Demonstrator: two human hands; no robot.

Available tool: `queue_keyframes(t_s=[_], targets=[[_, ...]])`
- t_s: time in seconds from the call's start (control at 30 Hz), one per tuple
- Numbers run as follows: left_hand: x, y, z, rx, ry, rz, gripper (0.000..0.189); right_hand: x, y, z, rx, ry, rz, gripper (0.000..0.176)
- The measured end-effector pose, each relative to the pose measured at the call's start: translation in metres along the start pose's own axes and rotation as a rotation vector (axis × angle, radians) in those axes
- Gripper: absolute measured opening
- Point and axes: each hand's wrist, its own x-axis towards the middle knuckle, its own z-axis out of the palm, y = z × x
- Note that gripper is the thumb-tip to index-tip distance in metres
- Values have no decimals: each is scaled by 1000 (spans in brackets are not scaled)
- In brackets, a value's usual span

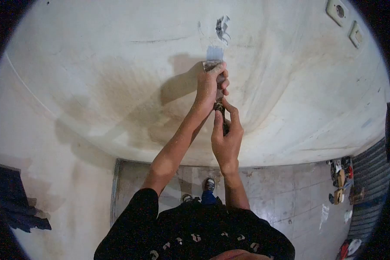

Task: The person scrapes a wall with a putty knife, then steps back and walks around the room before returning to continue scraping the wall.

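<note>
Right hand point(228, 136): it is grasping the dark handle of the scraper point(219, 92).
Left hand point(210, 84): it is grasping the same scraper, higher, near the blade.
Scraper: upright in view, its blade at the wall point(151, 60), just below a grey patch point(215, 53).
Dark mark point(221, 29): on the wall, above this patch.

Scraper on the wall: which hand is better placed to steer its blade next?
Left, probably: the left hand is at the blade, just below the grey patch; the right hand holds the handle lower.
</note>
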Motion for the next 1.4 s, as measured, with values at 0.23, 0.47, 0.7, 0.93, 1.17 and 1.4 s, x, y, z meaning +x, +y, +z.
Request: queue_keyframes(t_s=[0.23,0.47,0.7,0.93,1.17,1.4], targets=[[1,5,1,19,-21,-14,24,-3,-1,0,12,-18,98,30],[6,17,4,84,-37,53,25,8,-12,4,36,-14,117,30],[8,30,0,71,-86,35,27,8,-25,8,-47,-38,79,31],[-20,-42,-55,191,82,0,34,-39,65,13,-220,-4,-118,31],[-220,-330,-361,712,255,-500,33,-253,264,-73,-793,-447,605,36],[-588,-293,-465,345,723,-1331,37,-642,304,-343,-911,-1076,1670,32]])
